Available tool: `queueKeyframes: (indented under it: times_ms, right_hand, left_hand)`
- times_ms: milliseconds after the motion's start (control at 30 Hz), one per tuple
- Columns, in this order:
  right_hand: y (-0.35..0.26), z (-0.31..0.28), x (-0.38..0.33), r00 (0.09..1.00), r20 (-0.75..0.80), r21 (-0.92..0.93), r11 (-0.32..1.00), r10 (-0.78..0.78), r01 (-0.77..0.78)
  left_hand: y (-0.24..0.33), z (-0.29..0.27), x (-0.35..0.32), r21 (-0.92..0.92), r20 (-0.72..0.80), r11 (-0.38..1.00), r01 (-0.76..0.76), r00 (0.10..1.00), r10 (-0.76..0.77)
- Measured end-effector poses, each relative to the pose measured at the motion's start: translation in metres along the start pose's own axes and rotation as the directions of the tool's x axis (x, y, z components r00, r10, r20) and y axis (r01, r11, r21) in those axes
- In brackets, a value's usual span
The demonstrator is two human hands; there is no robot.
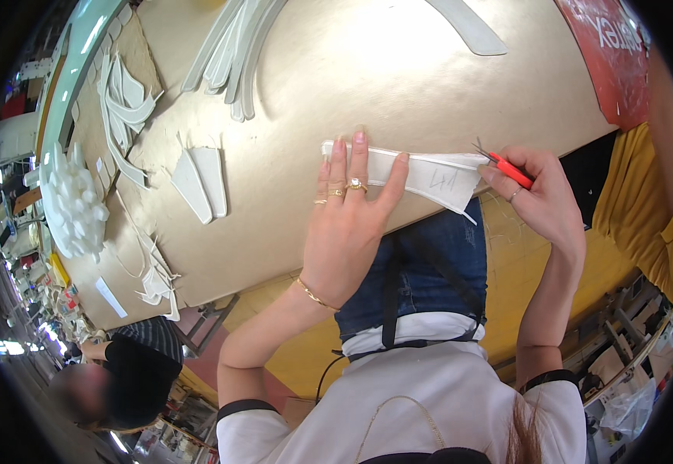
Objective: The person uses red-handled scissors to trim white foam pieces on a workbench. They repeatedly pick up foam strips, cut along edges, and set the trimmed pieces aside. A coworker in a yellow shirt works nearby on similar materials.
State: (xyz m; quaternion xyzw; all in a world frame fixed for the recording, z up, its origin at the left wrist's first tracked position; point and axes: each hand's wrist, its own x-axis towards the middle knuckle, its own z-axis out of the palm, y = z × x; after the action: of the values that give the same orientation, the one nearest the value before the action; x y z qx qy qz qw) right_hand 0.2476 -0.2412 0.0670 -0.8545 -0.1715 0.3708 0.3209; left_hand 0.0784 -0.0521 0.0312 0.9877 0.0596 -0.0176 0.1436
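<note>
My left hand [344, 232] lies on the table with its fingers stretched out, pressing down a white, wedge-shaped piece of fabric [429, 179]. This piece has piped edges and a handwritten mark, and its wider end reaches the table's front edge. A pair of small red-handled snips [512, 168] is in my right hand [545, 197], with the fingers closed round it. The blades touch or hover just over the right end of the fabric's upper edge; I cannot tell which. Two similar fabric pieces [199, 184] rest to the left of my left hand.
Long curved grey-white strips [232, 58] lie at the back, and another [471, 27] at the far right. More curved pieces [127, 108], trimmed cords [155, 267] and a white heap [73, 205] are on the left. Other people [131, 371] are nearby, left and right.
</note>
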Motion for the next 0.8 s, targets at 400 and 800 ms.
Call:
queueKeyframes:
  times_ms: [400,800]
  right_hand:
    - [-0.026,-0.003,0.001,0.999,0.039,-0.232,0.972,-0.012,0.021]
    - [-0.044,0.033,0.0,0.957,0.061,-0.252,0.924,-0.283,0.289]
  left_hand:
    - [0.03,0.007,-0.002,-0.018,0.051,0.998,0.06,0.997,-0.059]
    - [0.007,0.01,-0.025,-0.221,-0.022,0.975,0.008,1.0,-0.014]
